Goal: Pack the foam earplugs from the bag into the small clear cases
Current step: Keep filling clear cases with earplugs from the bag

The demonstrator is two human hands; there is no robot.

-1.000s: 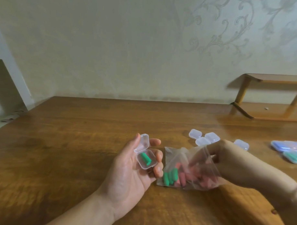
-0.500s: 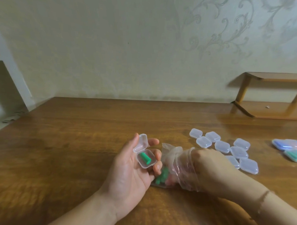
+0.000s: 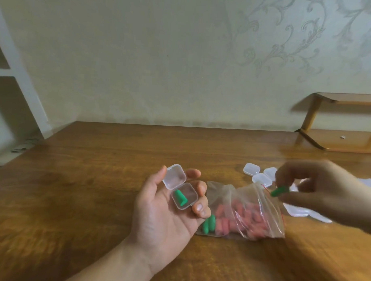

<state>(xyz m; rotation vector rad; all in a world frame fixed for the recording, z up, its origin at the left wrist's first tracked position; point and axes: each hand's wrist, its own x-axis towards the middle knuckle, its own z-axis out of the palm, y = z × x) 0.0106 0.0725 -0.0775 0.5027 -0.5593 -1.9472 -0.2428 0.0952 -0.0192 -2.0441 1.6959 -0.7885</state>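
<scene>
My left hand [image 3: 167, 211] is palm up and holds a small clear case [image 3: 179, 187] at its fingertips, lid flipped open. One green earplug [image 3: 180, 198] lies inside the case. A clear zip bag [image 3: 245, 214] lies on the table right of that hand, with many pink earplugs and a few green ones [image 3: 208, 224] at its left end. My right hand [image 3: 326, 189] hovers above the bag's mouth and pinches a green earplug [image 3: 279, 191] between thumb and fingers.
Several closed small clear cases [image 3: 261, 176] sit on the wooden table [image 3: 94, 189] behind and right of the bag, partly hidden by my right hand. A low wooden shelf [image 3: 344, 137] stands at the back right. A white shelf unit is at the far left.
My right hand has come out of the bag and risen to the right, now pinching a green earplug. The bag has spread flat again. My left hand still holds the open case.
</scene>
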